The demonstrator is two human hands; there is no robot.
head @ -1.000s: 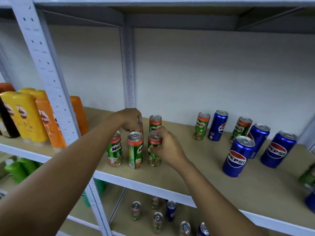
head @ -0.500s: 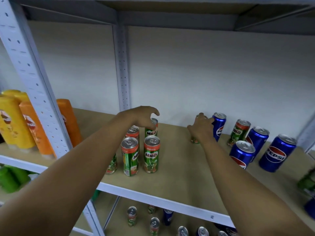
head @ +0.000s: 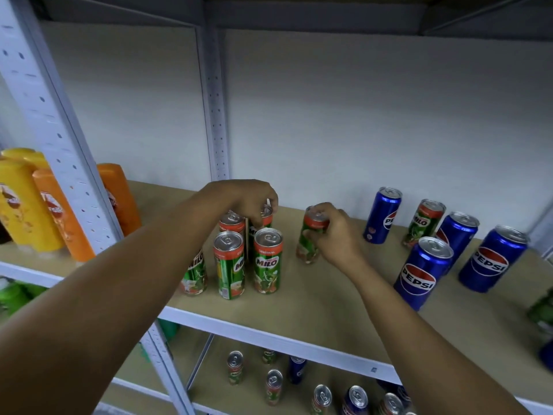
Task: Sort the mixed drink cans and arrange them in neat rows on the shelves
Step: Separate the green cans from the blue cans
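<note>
On the wooden shelf (head: 329,304) stands a cluster of green Milo cans (head: 267,260) in two short rows. My left hand (head: 248,199) reaches over the back row, fingers curled round the top of the rear Milo can (head: 267,212). My right hand (head: 335,232) grips another Milo can (head: 309,235) just right of the cluster, upright and slightly tilted. To the right stand several blue Pepsi cans (head: 423,274) with one more Milo can (head: 422,223) among them.
Yellow and orange bottles (head: 36,211) fill the neighbouring bay beyond the perforated white upright (head: 57,139). The lower shelf holds mixed Milo and Pepsi cans (head: 273,387). Green items (head: 541,310) show at the far right edge and green bottles (head: 12,295) lower left.
My right hand has taken the Milo can from beside the Pepsi can and brought it left toward the cluster. My left hand has dropped onto the rear Milo can.
</note>
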